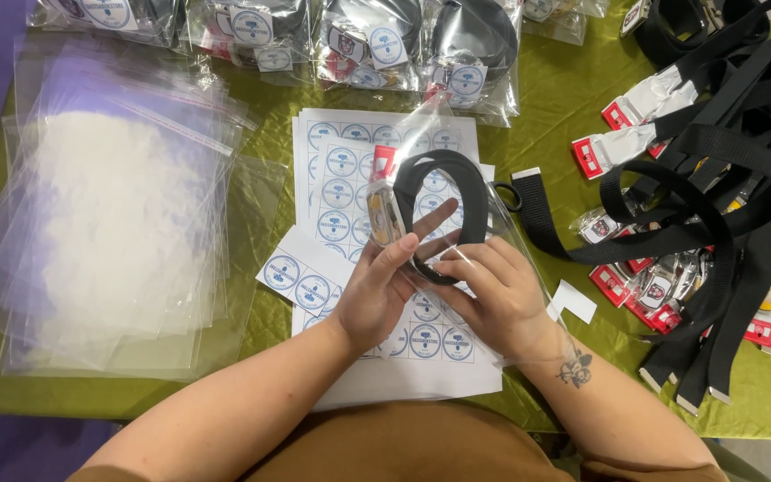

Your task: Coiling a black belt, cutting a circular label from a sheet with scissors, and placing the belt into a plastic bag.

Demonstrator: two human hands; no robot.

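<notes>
Black webbing, one coiled belt (pixel 443 210) sits inside a clear bag (pixel 493 268) above two sticker sheets (pixel 350 152), gripped by both hands: the left hand (pixel 377 290) holds the coil's near edge, the right hand (pixel 493 290) pinches the bag. One stack of empty bags (pixel 118 223) lies left, four packed belts (pixel 314 36) behind, and a heap of loose belts (pixel 725 187) right, on green cloth (pixel 564 116).
</notes>
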